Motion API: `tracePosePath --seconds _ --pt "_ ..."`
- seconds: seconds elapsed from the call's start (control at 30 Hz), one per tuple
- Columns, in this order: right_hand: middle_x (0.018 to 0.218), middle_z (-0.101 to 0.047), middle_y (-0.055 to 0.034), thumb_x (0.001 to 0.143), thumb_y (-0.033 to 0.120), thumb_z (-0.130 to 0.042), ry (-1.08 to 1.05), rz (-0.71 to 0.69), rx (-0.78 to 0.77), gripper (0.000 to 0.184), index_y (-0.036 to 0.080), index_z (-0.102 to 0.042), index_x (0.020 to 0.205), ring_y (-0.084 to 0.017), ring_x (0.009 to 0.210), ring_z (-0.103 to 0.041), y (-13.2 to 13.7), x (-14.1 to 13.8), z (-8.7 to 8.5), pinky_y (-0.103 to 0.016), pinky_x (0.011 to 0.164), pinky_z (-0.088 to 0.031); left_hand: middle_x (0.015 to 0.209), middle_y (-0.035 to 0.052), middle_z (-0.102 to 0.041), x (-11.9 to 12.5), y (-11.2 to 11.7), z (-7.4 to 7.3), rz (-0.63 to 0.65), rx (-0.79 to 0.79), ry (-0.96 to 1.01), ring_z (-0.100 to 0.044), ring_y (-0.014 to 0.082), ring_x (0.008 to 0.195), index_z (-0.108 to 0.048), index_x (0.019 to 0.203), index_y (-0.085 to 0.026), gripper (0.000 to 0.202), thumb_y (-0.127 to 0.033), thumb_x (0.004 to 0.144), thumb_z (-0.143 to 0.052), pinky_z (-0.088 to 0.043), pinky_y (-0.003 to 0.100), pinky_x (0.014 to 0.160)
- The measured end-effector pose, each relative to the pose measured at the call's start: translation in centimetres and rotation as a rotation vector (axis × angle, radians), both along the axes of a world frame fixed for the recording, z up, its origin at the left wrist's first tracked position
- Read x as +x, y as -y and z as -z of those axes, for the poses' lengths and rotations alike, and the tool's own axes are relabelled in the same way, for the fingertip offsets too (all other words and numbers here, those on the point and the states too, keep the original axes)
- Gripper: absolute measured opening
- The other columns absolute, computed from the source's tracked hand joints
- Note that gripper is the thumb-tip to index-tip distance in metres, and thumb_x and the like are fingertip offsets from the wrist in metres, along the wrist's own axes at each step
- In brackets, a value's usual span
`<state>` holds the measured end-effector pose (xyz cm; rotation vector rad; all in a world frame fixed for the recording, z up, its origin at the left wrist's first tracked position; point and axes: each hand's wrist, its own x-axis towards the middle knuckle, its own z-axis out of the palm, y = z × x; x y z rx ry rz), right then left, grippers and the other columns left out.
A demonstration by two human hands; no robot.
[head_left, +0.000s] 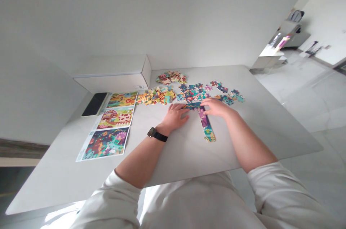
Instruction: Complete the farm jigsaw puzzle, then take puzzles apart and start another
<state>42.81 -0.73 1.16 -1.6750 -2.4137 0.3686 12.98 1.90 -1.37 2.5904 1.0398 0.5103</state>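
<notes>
An L-shaped joined part of a jigsaw puzzle lies on the table, its dark blue top strip (193,106) meeting a purple and teal column (205,124) at the right corner. At the strip's left end rests my left hand (175,117), its fingers stretched out and the thumb apart. My right hand (216,107) touches the top right corner, fingers and thumb apart over the pieces. The fingers cover parts of the strip's ends. Just beyond it lies a heap of loose dark and red puzzle pieces (193,93).
Yellow pieces (156,95) and pinkish-brown pieces (172,77) form two more heaps; scattered pieces (235,95) lie right. Three picture sheets (108,143) are at left beside a dark-screened phone (94,104). A white box (113,81) stands against the wall on the table (173,157).
</notes>
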Motion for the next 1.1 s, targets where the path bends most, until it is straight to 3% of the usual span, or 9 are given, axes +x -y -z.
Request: tracePosePath --seconds 0.3,0.43,0.57,0.8,0.9,1.0,1.1 --pt "0.132 -0.077 -0.0103 0.078 0.021 -0.09 -0.053 0.005 0.032 0.038 0.026 -0.085 0.115 -0.031 0.122 -0.073 0.1 0.0 0.3 -0.045 0.112 -0.056 0.154 0.0079 -0.066 0.0 -0.2 0.7 0.006 -0.004 0.033 -0.055 0.0377 0.146 -0.078 0.137 -0.035 0.043 -0.042 0.094 -0.073 -0.03 0.069 0.131" --pt "0.123 -0.078 -0.009 0.086 0.021 -0.085 -0.104 0.048 0.07 0.027 0.025 -0.084 0.112 -0.027 0.116 -0.072 0.2 -0.5 -0.2 -0.042 0.107 -0.055 0.156 0.0088 -0.064 0.1 -0.1 0.7 0.003 0.015 0.053 -0.055 0.0369 0.146 -0.077 0.136 -0.034 0.042 -0.041 0.095 -0.073 -0.031 0.067 0.131" --pt "0.11 -0.078 -0.0078 0.101 0.023 -0.069 -0.205 0.111 0.21 0.016 0.025 -0.083 0.107 -0.023 0.104 -0.071 0.6 -2.4 -0.9 -0.036 0.097 -0.054 0.154 0.0119 -0.063 0.2 -0.3 0.6 -0.025 0.08 0.158 -0.059 0.0337 0.142 -0.074 0.136 -0.029 0.039 -0.037 0.099 -0.069 -0.041 0.059 0.127" --pt "0.085 -0.071 -0.0036 0.11 0.04 -0.06 -0.194 -0.139 0.179 0.037 0.023 -0.077 0.082 -0.018 0.085 -0.066 1.6 -6.9 -0.3 -0.029 0.078 -0.046 0.136 0.0117 -0.069 0.0 -1.5 0.8 -0.111 0.115 0.398 -0.065 0.0267 0.132 -0.069 0.13 -0.023 0.03 -0.026 0.101 -0.064 -0.053 0.047 0.117" --pt "0.091 -0.074 -0.0038 0.109 0.038 -0.061 -0.23 -0.171 0.178 0.03 0.025 -0.08 0.089 -0.019 0.088 -0.068 1.9 -7.8 0.1 -0.029 0.081 -0.048 0.133 0.0119 -0.069 -0.1 -1.7 0.8 -0.124 0.127 0.445 -0.066 0.0268 0.13 -0.066 0.131 -0.022 0.031 -0.023 0.1 -0.063 -0.054 0.046 0.116" --pt "0.106 -0.078 -0.0046 0.107 0.026 -0.061 -0.277 -0.183 0.201 0.022 0.028 -0.082 0.109 -0.02 0.098 -0.072 2.1 -8.1 0.3 -0.029 0.089 -0.052 0.132 0.0123 -0.069 -0.2 -1.7 1.0 -0.139 0.117 0.452 -0.066 0.0277 0.13 -0.064 0.133 -0.021 0.033 -0.022 0.099 -0.062 -0.054 0.047 0.116" --pt "0.12 -0.077 -0.0047 0.103 0.015 -0.059 -0.302 -0.147 0.229 0.038 0.032 -0.077 0.132 -0.02 0.106 -0.072 2.1 -8.0 0.4 -0.031 0.097 -0.054 0.133 0.0126 -0.069 -0.2 -1.8 1.2 -0.166 0.097 0.447 -0.065 0.0284 0.131 -0.062 0.136 -0.021 0.037 -0.021 0.099 -0.062 -0.053 0.048 0.116"
